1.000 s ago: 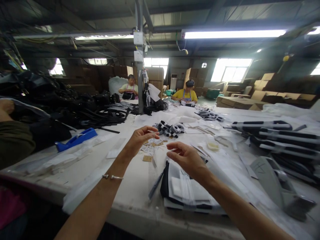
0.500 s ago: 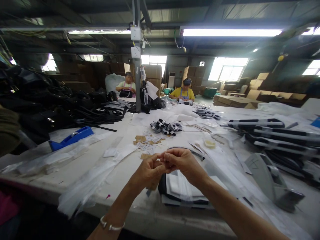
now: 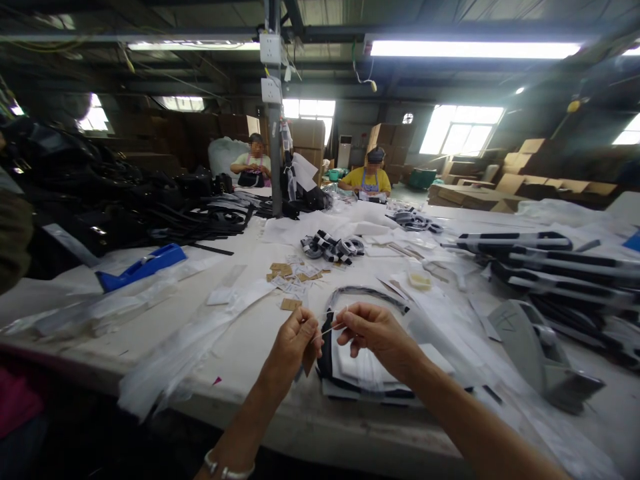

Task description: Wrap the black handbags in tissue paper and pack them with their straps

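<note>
A thin white string (image 3: 327,331) runs between my two hands above the front of the table. My left hand (image 3: 295,340) is closed on one end of it, with a brown tag (image 3: 309,359) hanging below the fingers. My right hand (image 3: 367,330) pinches the other end between thumb and index finger. Under and behind my right hand lies a black bag (image 3: 326,363) with white padding (image 3: 350,363) and a dark handle (image 3: 370,291) arching at its back. Brown tags and small printed papers (image 3: 295,287) lie scattered beyond my left hand.
A blue tape dispenser (image 3: 143,267) is at the left, a grey one (image 3: 543,353) at the right. Black-and-white wrapped straps (image 3: 333,247) lie mid-table. Black bags (image 3: 75,193) fill the far left. Two people (image 3: 370,179) (image 3: 254,163) sit across the table.
My hands have moved apart, and the string now shows stretched between them. The brown tag hangs clearer below my left hand. The camera view has tilted slightly down.
</note>
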`<action>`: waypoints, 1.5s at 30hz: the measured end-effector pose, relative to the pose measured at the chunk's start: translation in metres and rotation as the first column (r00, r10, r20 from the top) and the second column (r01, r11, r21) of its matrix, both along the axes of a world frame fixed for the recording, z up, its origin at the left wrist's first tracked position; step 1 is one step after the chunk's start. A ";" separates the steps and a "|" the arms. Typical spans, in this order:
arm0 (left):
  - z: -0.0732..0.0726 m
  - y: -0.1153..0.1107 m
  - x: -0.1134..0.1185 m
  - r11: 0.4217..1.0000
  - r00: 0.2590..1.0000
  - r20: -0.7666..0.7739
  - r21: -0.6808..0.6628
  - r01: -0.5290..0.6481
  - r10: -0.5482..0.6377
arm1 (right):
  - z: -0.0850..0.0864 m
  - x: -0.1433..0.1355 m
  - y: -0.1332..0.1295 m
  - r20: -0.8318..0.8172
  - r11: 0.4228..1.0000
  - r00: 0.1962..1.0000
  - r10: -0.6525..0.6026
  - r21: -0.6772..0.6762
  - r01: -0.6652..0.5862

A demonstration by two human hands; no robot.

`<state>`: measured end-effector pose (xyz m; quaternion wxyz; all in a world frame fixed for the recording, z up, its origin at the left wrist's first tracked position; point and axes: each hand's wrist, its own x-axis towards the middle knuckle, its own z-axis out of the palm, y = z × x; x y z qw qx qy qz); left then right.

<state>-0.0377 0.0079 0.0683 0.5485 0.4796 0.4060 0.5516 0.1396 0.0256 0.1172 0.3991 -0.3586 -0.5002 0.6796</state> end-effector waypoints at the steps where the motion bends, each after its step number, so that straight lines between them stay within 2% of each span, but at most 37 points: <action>1: -0.003 0.002 0.001 1.000 1.000 -0.014 0.006 -0.007 0.007 | -0.001 0.001 -0.002 -0.071 0.998 0.997 0.036 -0.058 -0.040; 3: -0.008 0.005 0.003 0.999 0.998 -0.053 0.028 -0.026 0.028 | -0.002 0.003 -0.006 -0.173 0.976 0.980 0.094 -0.180 -0.125; 5: -0.013 0.007 0.004 0.998 0.994 -0.093 0.041 -0.052 0.055 | -0.002 0.005 -0.007 -0.164 0.963 0.980 0.110 -0.228 -0.146; 7: -0.016 0.007 0.005 0.998 0.992 -0.121 0.037 -0.043 0.047 | 0.000 0.008 -0.005 -0.058 0.988 0.997 0.057 -0.142 -0.065; 10: -0.016 0.004 0.008 0.997 0.989 -0.127 -0.009 0.072 -0.073 | 0.003 0.009 0.000 0.042 0.991 0.993 -0.109 0.085 0.105; 12: -0.012 0.003 0.010 0.983 0.978 -0.112 -0.057 0.172 -0.178 | 0.004 0.006 0.003 -0.039 0.986 0.990 -0.138 0.086 0.141; 14: -0.010 0.009 0.008 0.975 0.965 -0.139 -0.048 0.218 -0.223 | 0.006 0.004 0.008 -0.160 0.994 0.981 -0.111 0.006 0.113; 16: -0.011 0.024 0.003 0.987 0.958 -0.242 0.017 0.161 -0.152 | 0.007 0.004 0.019 -0.156 0.996 0.984 -0.090 -0.041 0.084; 17: -0.013 0.035 -0.001 0.993 0.942 -0.326 0.057 0.099 -0.075 | 0.007 0.005 0.029 -0.085 0.996 0.993 -0.084 -0.044 0.080; 18: -0.017 0.047 -0.005 0.995 0.902 -0.431 0.095 0.038 0.007 | 0.005 0.007 0.041 0.027 0.996 0.997 -0.076 -0.040 0.077; 19: -0.022 0.060 -0.009 0.991 0.824 -0.561 0.130 -0.004 0.077 | 0.003 0.010 0.056 0.162 0.997 0.985 -0.059 -0.037 0.066; 21: -0.036 0.085 -0.012 0.982 0.584 -0.795 0.189 -0.015 0.162 | -0.008 0.016 0.090 0.419 0.998 0.908 0.006 -0.055 0.018; 22: -0.042 0.097 -0.012 0.979 0.468 -0.866 0.203 0.011 0.175 | -0.016 0.019 0.108 0.517 0.996 0.854 0.057 -0.091 -0.011; 23: -0.048 0.106 -0.011 0.978 0.384 -0.907 0.205 0.041 0.174 | -0.025 0.021 0.125 0.588 0.988 0.799 0.124 -0.151 -0.042; 24: -0.054 0.115 -0.008 0.978 0.338 -0.926 0.199 0.063 0.167 | -0.035 0.022 0.141 0.632 0.972 0.749 0.199 -0.224 -0.069; 25: -0.058 0.121 -0.005 0.978 0.323 -0.933 0.192 0.077 0.158 | -0.045 0.023 0.155 0.651 0.949 0.707 0.277 -0.301 -0.094; 28: -0.068 0.134 0.004 0.979 0.313 -0.940 0.179 0.100 0.140 | -0.072 0.022 0.185 0.620 0.860 0.629 0.469 -0.482 -0.166; 30: -0.074 0.138 0.008 0.977 0.315 -0.938 0.185 0.105 0.143 | -0.085 0.019 0.197 0.562 0.809 0.618 0.549 -0.544 -0.224; 32: -0.079 0.140 0.009 0.977 0.355 -0.922 0.196 0.088 0.153 | -0.095 0.018 0.204 0.490 0.763 0.626 0.607 -0.579 -0.286; 35: -0.085 0.143 0.007 0.981 0.443 -0.884 0.188 0.045 0.150 | -0.103 0.019 0.208 0.391 0.724 0.660 0.642 -0.592 -0.354; 40: -0.083 0.147 0.001 0.985 0.518 -0.846 0.170 0.041 0.124 | -0.110 0.022 0.203 0.137 0.691 0.766 0.628 -0.551 -0.468; 43: -0.080 0.150 0.000 0.989 0.616 -0.777 0.144 -0.023 0.128 | -0.113 0.021 0.199 0.015 0.674 0.775 0.632 -0.504 -0.540; 45: -0.079 0.152 -0.001 0.995 0.696 -0.712 0.093 -0.034 0.091 | -0.115 0.019 0.197 -0.008 0.685 0.782 0.623 -0.478 -0.550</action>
